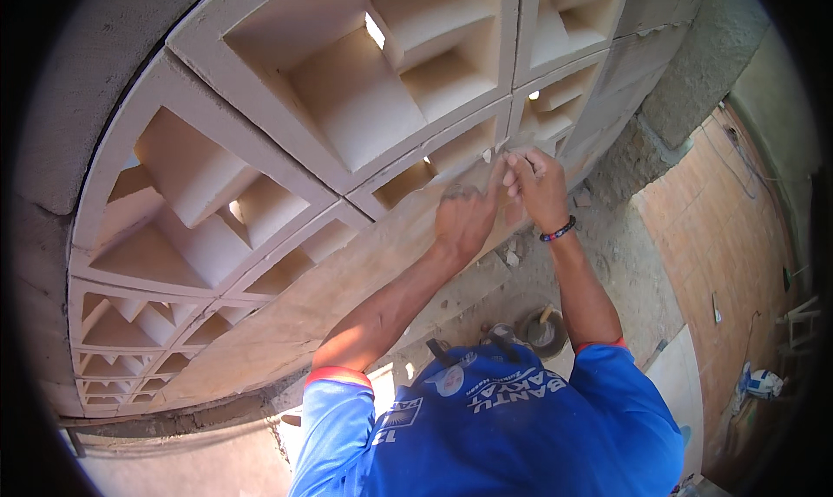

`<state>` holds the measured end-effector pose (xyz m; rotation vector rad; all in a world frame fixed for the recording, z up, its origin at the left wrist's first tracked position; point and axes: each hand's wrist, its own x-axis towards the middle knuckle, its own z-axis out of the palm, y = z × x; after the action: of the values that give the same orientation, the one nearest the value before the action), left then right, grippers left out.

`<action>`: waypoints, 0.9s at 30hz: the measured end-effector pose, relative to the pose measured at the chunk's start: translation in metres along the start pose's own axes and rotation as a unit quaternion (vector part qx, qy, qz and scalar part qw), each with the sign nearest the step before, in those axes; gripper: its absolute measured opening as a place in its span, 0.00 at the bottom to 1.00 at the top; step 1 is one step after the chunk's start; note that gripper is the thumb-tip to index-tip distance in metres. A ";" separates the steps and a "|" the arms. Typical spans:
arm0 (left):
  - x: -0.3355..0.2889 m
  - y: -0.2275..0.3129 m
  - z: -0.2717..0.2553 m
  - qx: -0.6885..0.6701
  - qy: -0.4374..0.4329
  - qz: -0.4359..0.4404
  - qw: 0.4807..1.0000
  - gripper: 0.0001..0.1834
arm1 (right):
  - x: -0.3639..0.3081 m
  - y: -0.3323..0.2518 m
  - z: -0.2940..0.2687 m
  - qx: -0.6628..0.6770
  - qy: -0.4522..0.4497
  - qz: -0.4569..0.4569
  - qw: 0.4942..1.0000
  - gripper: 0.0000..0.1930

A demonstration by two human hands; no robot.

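Note:
Both my hands are raised close together at a wall of pale ventilation blocks [347, 102], by a joint between blocks. My right hand [540, 187], with a dark beaded bracelet [558, 230] at its wrist, is closed in a pinch at the block edge. A small greyish blur lies at its fingertips; its kind cannot be made out. Just left of it, my left hand [467, 221] has its index finger pointing up toward the same spot. Its other fingers are curled and partly blurred, and whatever they hold is hidden.
Below stands a dark bucket [545, 332] with a handled tool in it. Rubble lies on the grey floor along the wall's foot. Orange-brown tiles [694, 237] cover the floor at right, with a cable and a white-and-blue bag [764, 382]. Rough concrete [707, 63] borders the blocks.

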<state>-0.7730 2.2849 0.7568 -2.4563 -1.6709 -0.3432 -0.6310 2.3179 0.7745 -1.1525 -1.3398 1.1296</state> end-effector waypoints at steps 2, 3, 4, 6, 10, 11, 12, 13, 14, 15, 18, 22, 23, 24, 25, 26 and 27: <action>0.000 -0.001 0.005 0.015 0.002 0.004 1.000 0.42 | 0.002 0.002 -0.001 0.004 0.000 0.000 1.000 0.10; 0.000 -0.001 0.006 0.023 0.004 0.007 1.000 0.42 | 0.003 0.002 -0.001 0.005 0.000 -0.002 1.000 0.09; 0.000 0.000 0.006 0.022 -0.003 0.002 1.000 0.42 | 0.003 0.002 -0.001 0.005 0.000 -0.004 1.000 0.08; 0.000 0.000 0.003 0.023 -0.015 -0.007 1.000 0.42 | 0.006 -0.001 -0.003 0.039 -0.011 0.049 0.998 0.07; 0.000 -0.003 0.007 0.027 0.011 0.003 1.000 0.42 | 0.011 0.002 -0.008 0.092 -0.027 0.075 0.993 0.07; 0.000 -0.001 0.007 0.031 0.005 0.001 1.000 0.42 | 0.011 0.003 -0.009 0.093 -0.028 0.069 0.993 0.07; 0.000 0.001 0.007 0.034 0.000 -0.002 0.999 0.42 | 0.011 0.004 -0.010 0.094 -0.029 0.064 0.993 0.07; -0.001 0.002 0.006 0.040 0.003 -0.002 0.999 0.42 | 0.011 0.005 -0.011 0.095 -0.029 0.059 0.993 0.07; -0.002 0.003 0.005 0.045 0.005 -0.002 0.999 0.42 | 0.011 0.005 -0.012 0.101 -0.033 0.065 0.992 0.07; -0.003 0.004 0.004 0.051 0.008 -0.002 0.999 0.42 | 0.011 0.005 -0.012 0.107 -0.037 0.071 0.991 0.08; -0.004 0.005 0.005 0.065 0.014 -0.003 0.998 0.42 | 0.013 0.005 -0.012 0.094 -0.045 0.082 0.991 0.09; 0.001 0.009 0.011 0.065 0.029 -0.001 0.997 0.41 | 0.014 0.018 -0.015 0.137 -0.042 0.081 0.986 0.10; 0.000 0.010 0.009 0.070 0.033 -0.002 0.997 0.41 | 0.013 0.018 -0.015 0.145 -0.046 0.084 0.985 0.10; 0.000 0.010 0.007 0.075 0.036 -0.003 0.997 0.41 | 0.009 0.018 -0.016 0.154 -0.049 0.086 0.983 0.10; 0.002 0.009 0.005 0.073 0.031 -0.005 0.997 0.41 | 0.008 0.018 -0.017 0.163 -0.053 0.089 0.981 0.10; 0.001 0.010 0.005 0.067 0.023 -0.009 0.997 0.41 | 0.006 0.022 -0.018 0.161 -0.052 0.089 0.982 0.10; 0.001 0.010 0.005 0.062 0.016 -0.013 0.998 0.40 | 0.006 0.027 -0.020 0.159 -0.052 0.089 0.982 0.10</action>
<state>-0.7629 2.2832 0.7526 -2.3291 -1.6608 -0.2712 -0.6101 2.3277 0.7501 -1.0026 -1.0970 1.4915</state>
